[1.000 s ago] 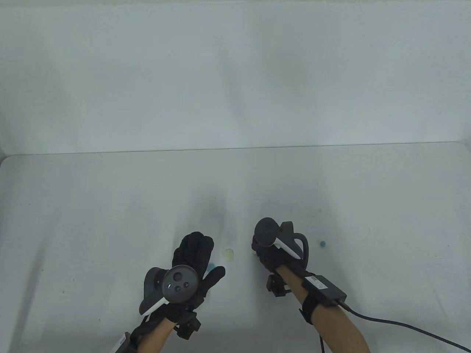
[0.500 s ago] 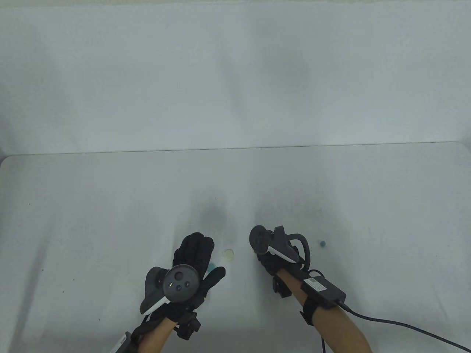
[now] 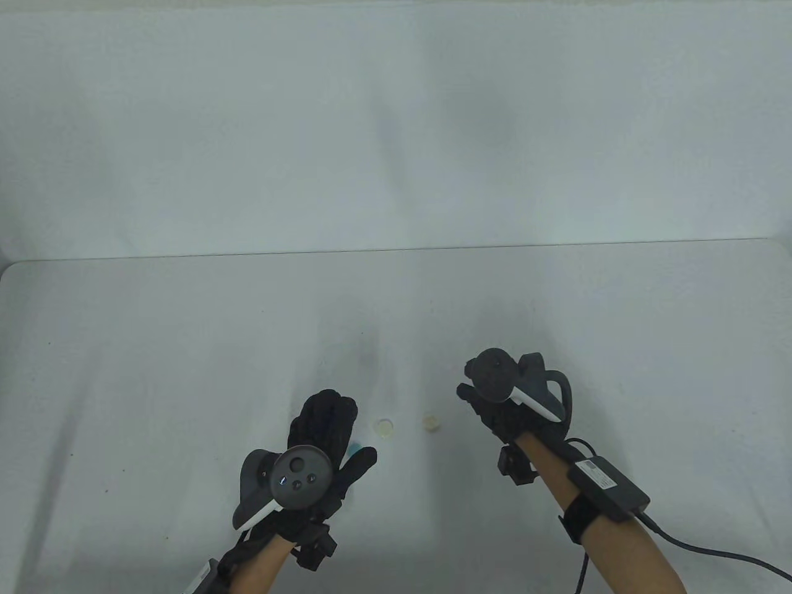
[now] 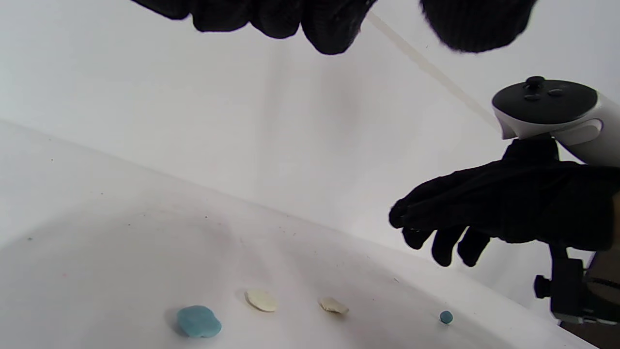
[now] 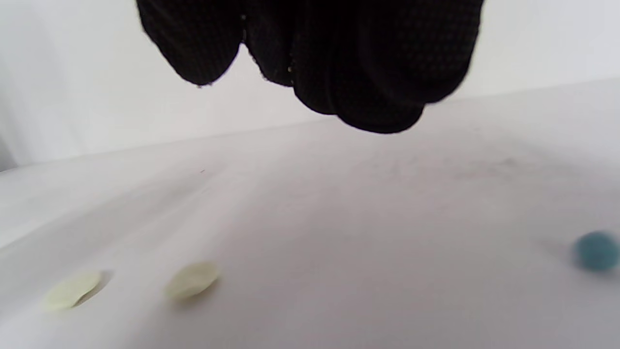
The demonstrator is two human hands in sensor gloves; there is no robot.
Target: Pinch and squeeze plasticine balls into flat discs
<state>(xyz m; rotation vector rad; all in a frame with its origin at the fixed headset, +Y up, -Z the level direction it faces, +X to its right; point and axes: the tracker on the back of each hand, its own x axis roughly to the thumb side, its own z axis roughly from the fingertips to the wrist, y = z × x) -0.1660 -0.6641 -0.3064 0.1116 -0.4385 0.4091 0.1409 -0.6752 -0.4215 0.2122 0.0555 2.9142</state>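
Three flattened plasticine pieces lie in a row on the white table [image 3: 185, 371]. A blue disc [image 3: 354, 450] [image 4: 198, 321] peeks out beside my left hand [image 3: 334, 411]. To its right lie a cream disc [image 3: 385, 426] [image 4: 261, 300] [image 5: 72, 289] and a second cream disc [image 3: 431, 423] [image 4: 333, 305] [image 5: 192, 279]. My left hand hovers flat over the blue disc and holds nothing. My right hand [image 3: 476, 399] [image 4: 436, 232] hangs above the table to the right of the second cream disc, fingers [image 5: 368, 72] loosely curled and empty. A small blue ball [image 4: 446, 317] [image 5: 596, 250] sits further right; my right hand hides it in the table view.
A white backdrop [image 3: 396, 124] rises behind the table's far edge. A black cable [image 3: 711, 550] trails from my right forearm to the lower right corner.
My right hand has lifted off the table and moved right, uncovering the second cream disc. My left hand has stayed in place.
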